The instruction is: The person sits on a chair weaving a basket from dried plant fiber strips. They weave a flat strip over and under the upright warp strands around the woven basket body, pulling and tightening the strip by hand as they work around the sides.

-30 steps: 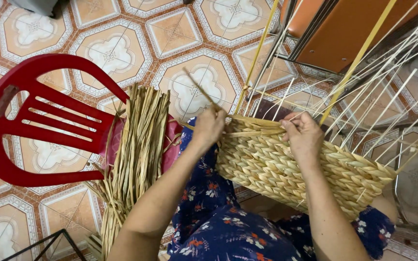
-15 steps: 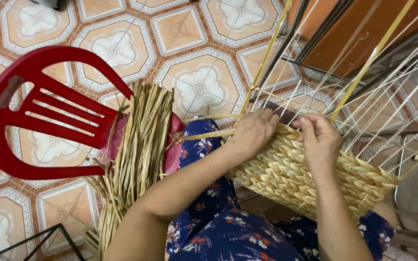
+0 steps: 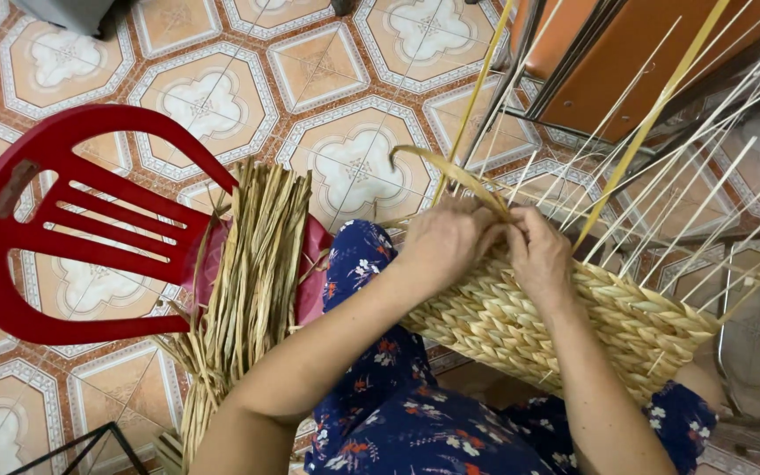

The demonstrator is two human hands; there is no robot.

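One half-woven basket across the lap, one red plastic chair bearing one bundle of dried reeds at its seat edge. Left hand and right hand, knuckles up and touching at the basket's upper rim, both pinching one looping reed strand. Closer together than half a second ago, strand now arched upward.

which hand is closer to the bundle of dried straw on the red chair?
Left. The left hand works the woven basket rim on the side facing the straw bundle; the right hand sits just beyond it, farther from the bundle.
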